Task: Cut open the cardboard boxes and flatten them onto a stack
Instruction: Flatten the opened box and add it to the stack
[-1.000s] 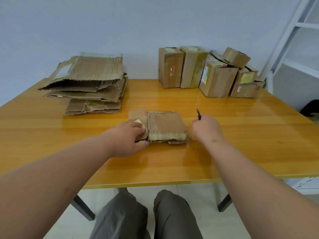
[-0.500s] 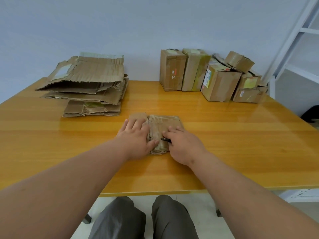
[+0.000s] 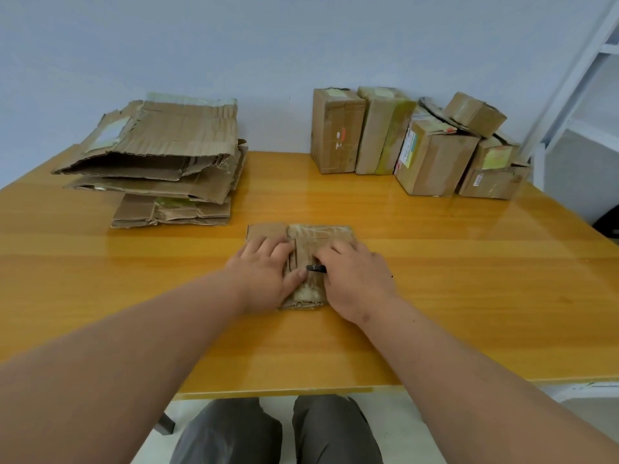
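Both hands have been brought onto the flattened box (image 3: 318,236) since 1 s ago; back then the right hand (image 3: 355,279) was off to the box's right w/ the cutter tip raised, and only the left hand (image 3: 264,279) was on the cardboard. Since 0.5 s ago, almost nothing has shifted.

Key relation: the box lies directly under both hands at frame centre, on the bench (image 3: 469,262), so neither hand is nearer. The box's long axis cannot be told w/ so much of it covered. The stack (image 3: 167,162) of flattened pieces sits to the upper left of the frame, well apart from the box, so it is judged that the left hand has the shorter carry.

Left hand: fingers spread nearly straight, pressed flat on the box's left half, nothing held. Right hand: fingers laid over the right half, w/ a small black cutter (image 3: 316,268) seen poking out at the thumb side; it appears pinched, exact grip hidden.

Box look: small, crumpled brown cardboard, glossy tape across the far edge, one flap sticking out at upper left, near edge frayed and pale. It seems squashed nearly flat.

Uncut boxes (image 3: 418,152) are grouped at upper right against the wall.
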